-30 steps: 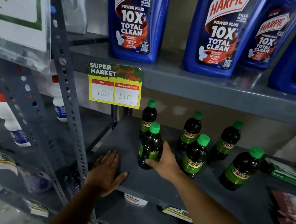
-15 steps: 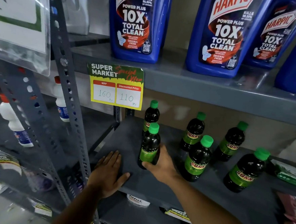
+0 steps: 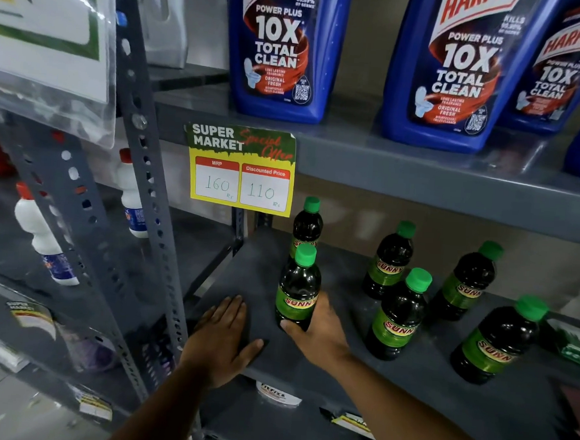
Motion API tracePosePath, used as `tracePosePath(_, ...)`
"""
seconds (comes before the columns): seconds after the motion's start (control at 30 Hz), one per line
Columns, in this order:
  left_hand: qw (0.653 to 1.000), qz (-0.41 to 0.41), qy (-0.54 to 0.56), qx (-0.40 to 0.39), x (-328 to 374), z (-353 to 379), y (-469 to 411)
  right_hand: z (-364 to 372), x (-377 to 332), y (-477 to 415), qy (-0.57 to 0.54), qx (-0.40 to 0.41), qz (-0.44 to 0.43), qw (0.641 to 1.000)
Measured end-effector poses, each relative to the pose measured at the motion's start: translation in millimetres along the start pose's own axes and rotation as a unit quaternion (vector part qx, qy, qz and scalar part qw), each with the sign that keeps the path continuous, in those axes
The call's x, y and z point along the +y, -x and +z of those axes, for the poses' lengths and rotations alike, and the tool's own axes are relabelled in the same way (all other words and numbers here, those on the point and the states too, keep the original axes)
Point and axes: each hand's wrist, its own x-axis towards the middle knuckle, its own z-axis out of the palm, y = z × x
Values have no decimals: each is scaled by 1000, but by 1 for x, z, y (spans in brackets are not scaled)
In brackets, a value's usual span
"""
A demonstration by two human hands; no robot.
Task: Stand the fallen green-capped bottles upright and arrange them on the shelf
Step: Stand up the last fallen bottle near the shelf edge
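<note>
Several dark bottles with green caps and green SUNNY labels stand upright on the grey shelf (image 3: 424, 394). My right hand (image 3: 318, 335) grips the base of the front-left bottle (image 3: 298, 289), which stands directly in front of the back-left bottle (image 3: 307, 222). Further right stand a back-middle bottle (image 3: 388, 261), a front-middle bottle (image 3: 399, 316), a back-right bottle (image 3: 466, 283) and a front-right bottle (image 3: 499, 341). My left hand (image 3: 222, 339) lies flat, fingers apart, on the shelf's front-left corner, holding nothing.
Big blue Harpic bottles (image 3: 283, 47) fill the shelf above, with a yellow price tag (image 3: 241, 171) hanging from its edge. A perforated grey upright (image 3: 146, 189) runs left of my hand. White red-capped bottles (image 3: 40, 233) stand in the left bay. Green packets (image 3: 578, 346) lie at the far right.
My right hand has turned the front-left bottle so its label faces forward and slid it slightly back toward the back-left bottle. The left hand stays flat on the shelf.
</note>
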Motion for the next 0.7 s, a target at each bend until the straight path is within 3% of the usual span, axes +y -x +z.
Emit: tracePosePath(0.7,999,-2,31,7,-1,3,-1,-2,-2,31,-2,-75,-16,997)
